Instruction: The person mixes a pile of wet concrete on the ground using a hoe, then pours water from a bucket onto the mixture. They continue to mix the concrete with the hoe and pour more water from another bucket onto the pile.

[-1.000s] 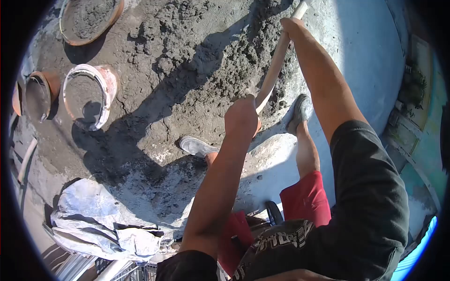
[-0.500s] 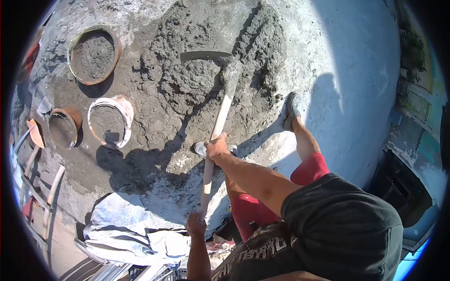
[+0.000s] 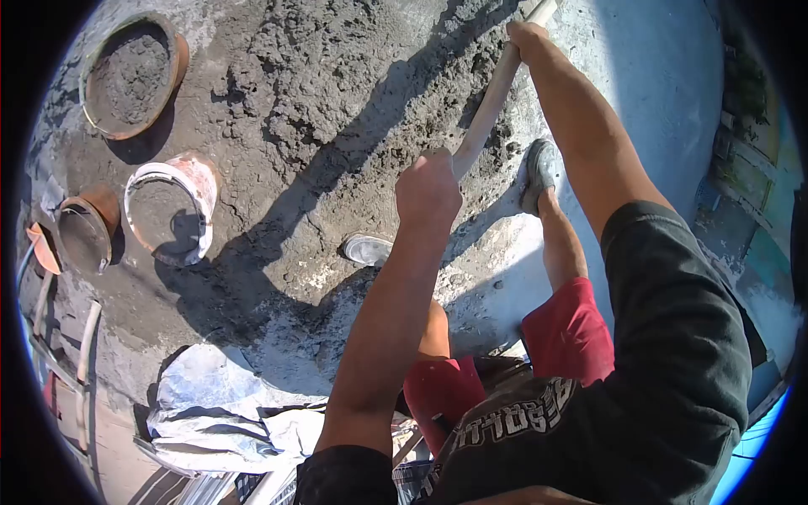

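Note:
My left hand (image 3: 427, 189) is wrapped round the end of a pale wooden hoe handle (image 3: 488, 114). Farther up, near the top edge, my right hand (image 3: 526, 40) grips the same handle. Beyond that hand the handle leaves the picture, so the hoe's blade is out of view. Beneath and left of the handle spreads a lumpy heap of wet grey mortar (image 3: 337, 80). My arms are stretched forward, and their shadow falls across the mortar.
At the left stand a mortar-filled tub (image 3: 130, 80), a white-rimmed bucket (image 3: 172, 210) and a smaller brown bucket (image 3: 88, 227). Crumpled white sacks (image 3: 219, 404) lie at lower left near wooden poles (image 3: 88, 341). My shoes (image 3: 368, 250) stand at the mortar's edge.
Both hands have moved forward and right, swinging the hoe handle up and to the right. The blade, earlier lying in the mortar, has left the view.

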`<state>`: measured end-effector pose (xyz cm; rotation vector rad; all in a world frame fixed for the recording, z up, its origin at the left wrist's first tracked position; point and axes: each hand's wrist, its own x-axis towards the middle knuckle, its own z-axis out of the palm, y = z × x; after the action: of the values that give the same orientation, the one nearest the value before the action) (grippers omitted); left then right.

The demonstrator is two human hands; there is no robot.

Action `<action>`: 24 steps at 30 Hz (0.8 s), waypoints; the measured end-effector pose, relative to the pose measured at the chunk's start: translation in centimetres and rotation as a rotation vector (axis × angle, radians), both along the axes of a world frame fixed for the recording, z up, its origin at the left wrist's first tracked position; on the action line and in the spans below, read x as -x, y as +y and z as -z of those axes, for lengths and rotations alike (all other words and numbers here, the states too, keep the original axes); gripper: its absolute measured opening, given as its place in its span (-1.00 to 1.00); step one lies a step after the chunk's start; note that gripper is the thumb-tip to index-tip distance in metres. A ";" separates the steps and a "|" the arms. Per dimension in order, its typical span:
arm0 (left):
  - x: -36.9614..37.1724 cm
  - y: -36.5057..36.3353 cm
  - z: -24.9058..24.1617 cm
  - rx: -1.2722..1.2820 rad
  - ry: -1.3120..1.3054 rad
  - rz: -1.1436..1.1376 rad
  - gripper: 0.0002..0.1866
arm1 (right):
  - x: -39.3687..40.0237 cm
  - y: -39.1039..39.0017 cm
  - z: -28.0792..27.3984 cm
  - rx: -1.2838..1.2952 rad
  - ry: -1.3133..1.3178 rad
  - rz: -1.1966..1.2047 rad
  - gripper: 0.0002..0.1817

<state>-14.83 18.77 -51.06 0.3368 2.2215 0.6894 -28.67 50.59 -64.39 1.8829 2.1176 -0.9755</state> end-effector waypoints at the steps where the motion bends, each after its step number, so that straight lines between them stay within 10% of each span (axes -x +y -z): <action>1: -0.8 -2.2 -0.5 0.028 -0.062 0.028 -0.75 | -1.5 -1.8 0.6 -0.055 -0.078 -0.002 -0.55; 4: -5.0 -10.6 -1.5 0.062 -0.126 0.065 -0.69 | -6.5 -11.2 -2.0 0.050 -0.253 0.028 -0.26; 15: -26.8 -38.2 -15.7 0.532 -0.039 0.052 -0.84 | -29.9 -43.2 -8.7 0.615 -0.044 0.082 -0.21; 18: -26.2 -34.6 -17.2 0.480 -0.088 0.042 -0.83 | -29.9 -39.5 -12.1 0.666 0.084 0.222 -0.34; 24: -14.4 -14.1 -5.1 0.099 0.296 0.106 -0.89 | -18.9 -13.1 -7.1 0.343 0.400 0.390 -0.64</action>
<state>-0.47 4.70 -45.98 0.5315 2.4857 0.4957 -9.73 37.51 -57.31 2.0856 1.6195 -1.7990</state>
